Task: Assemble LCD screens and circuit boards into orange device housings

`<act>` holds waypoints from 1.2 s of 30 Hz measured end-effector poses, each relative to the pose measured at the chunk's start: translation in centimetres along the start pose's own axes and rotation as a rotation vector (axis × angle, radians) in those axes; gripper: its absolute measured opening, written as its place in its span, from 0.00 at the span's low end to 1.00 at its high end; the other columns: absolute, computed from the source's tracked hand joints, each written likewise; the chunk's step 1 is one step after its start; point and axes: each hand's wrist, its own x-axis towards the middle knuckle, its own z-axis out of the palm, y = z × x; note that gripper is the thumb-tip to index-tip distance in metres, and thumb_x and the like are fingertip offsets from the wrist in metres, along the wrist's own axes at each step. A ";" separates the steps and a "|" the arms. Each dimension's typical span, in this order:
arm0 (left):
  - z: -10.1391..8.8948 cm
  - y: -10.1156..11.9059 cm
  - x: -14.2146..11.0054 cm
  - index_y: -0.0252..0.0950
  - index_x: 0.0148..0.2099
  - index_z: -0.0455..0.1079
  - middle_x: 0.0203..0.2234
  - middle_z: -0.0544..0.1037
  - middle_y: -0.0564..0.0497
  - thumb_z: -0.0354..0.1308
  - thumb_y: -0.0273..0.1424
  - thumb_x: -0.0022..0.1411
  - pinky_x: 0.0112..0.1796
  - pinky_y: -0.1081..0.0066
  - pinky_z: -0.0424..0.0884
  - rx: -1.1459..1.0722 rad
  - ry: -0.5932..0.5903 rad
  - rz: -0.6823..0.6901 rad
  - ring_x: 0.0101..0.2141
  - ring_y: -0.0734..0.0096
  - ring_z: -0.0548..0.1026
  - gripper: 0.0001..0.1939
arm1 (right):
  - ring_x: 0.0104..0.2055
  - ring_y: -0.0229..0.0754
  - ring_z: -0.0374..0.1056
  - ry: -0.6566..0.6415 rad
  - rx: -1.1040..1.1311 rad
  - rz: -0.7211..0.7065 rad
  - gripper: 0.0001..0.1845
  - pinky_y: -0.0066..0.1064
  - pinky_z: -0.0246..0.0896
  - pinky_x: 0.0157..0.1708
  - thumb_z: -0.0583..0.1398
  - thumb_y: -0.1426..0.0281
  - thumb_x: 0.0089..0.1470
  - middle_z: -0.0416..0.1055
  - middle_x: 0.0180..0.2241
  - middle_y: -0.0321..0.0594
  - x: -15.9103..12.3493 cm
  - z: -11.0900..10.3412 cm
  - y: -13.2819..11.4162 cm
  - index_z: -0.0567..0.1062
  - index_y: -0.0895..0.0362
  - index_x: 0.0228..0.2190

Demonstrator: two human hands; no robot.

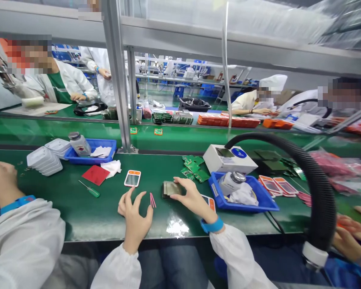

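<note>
My left hand hovers over the green bench with fingers spread and nothing between them. Just right of it lie thin pink strips. My right hand has its thumb and fingers around the right end of a short stack of small dark display panels on the bench. Beyond my left hand sits a white-and-orange handheld device with a grey screen. Another white-and-orange device is partly hidden behind my right wrist.
A blue tray with a bottle and tissue stands right, near a white box and green circuit boards. A black hose arches at right. Left are a screwdriver, red pad and co-worker's hand.
</note>
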 end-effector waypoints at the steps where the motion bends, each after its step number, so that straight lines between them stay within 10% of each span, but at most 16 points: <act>1: 0.0 0.0 0.0 0.39 0.46 0.73 0.55 0.64 0.41 0.58 0.26 0.53 0.51 0.48 0.56 -0.008 0.011 -0.001 0.53 0.48 0.59 0.16 | 0.52 0.52 0.65 0.005 0.018 0.009 0.28 0.51 0.55 0.55 0.67 0.60 0.45 0.72 0.46 0.43 0.0 0.0 0.1 0.71 0.51 0.49; 7: -0.5 0.6 -0.1 0.38 0.44 0.72 0.53 0.67 0.42 0.58 0.28 0.55 0.54 0.49 0.54 -0.200 0.117 -0.079 0.53 0.50 0.59 0.13 | 0.49 0.50 0.67 0.085 0.140 0.076 0.28 0.47 0.60 0.54 0.66 0.58 0.46 0.72 0.44 0.44 0.6 -0.5 -0.4 0.70 0.54 0.48; 10: -1.6 2.3 -0.2 0.38 0.45 0.72 0.51 0.70 0.43 0.61 0.32 0.54 0.55 0.53 0.55 -0.632 0.053 -0.280 0.54 0.53 0.62 0.15 | 0.49 0.50 0.68 0.142 0.209 0.084 0.32 0.47 0.61 0.53 0.67 0.56 0.45 0.71 0.44 0.45 -0.5 -0.8 -2.1 0.66 0.54 0.50; 14: -4.5 5.6 0.1 0.39 0.51 0.68 0.48 0.74 0.42 0.56 0.41 0.59 0.52 0.56 0.61 -1.532 -0.461 -0.812 0.48 0.57 0.71 0.19 | 0.51 0.49 0.68 0.119 0.294 0.001 0.38 0.43 0.65 0.53 0.70 0.58 0.41 0.71 0.45 0.42 -4.4 -1.2 -6.1 0.63 0.50 0.52; 17: -6.7 7.3 0.3 0.37 0.53 0.68 0.47 0.75 0.40 0.49 0.46 0.64 0.48 0.57 0.65 -1.883 -0.896 -0.911 0.44 0.56 0.75 0.23 | 0.56 0.51 0.64 0.083 0.212 -0.161 0.34 0.46 0.60 0.57 0.69 0.64 0.46 0.71 0.46 0.42 -7.3 -1.7 -9.1 0.63 0.50 0.52; 26: -8.1 7.3 -0.2 0.38 0.60 0.62 0.46 0.76 0.41 0.58 0.38 0.61 0.50 0.61 0.65 -2.037 -1.134 -0.592 0.47 0.59 0.74 0.27 | 0.50 0.48 0.68 0.072 0.198 -0.374 0.37 0.56 0.43 0.63 0.67 0.74 0.49 0.70 0.48 0.44 -9.4 -3.0 -11.9 0.58 0.53 0.57; 32: -8.2 6.9 -0.4 0.38 0.61 0.62 0.44 0.77 0.42 0.61 0.39 0.59 0.50 0.62 0.66 -2.000 -1.162 -0.653 0.46 0.60 0.75 0.29 | 0.50 0.52 0.67 0.137 0.144 -0.376 0.27 0.60 0.49 0.59 0.66 0.64 0.51 0.73 0.45 0.44 -9.0 -3.7 -12.2 0.65 0.52 0.51; 36: -8.3 7.2 -0.5 0.39 0.56 0.68 0.47 0.76 0.45 0.62 0.37 0.57 0.47 0.74 0.66 -1.871 -1.068 -0.732 0.47 0.68 0.74 0.24 | 0.30 0.39 0.71 0.281 0.064 -0.361 0.19 0.49 0.49 0.61 0.60 0.82 0.51 0.78 0.30 0.29 -8.0 -4.4 -13.5 0.68 0.49 0.41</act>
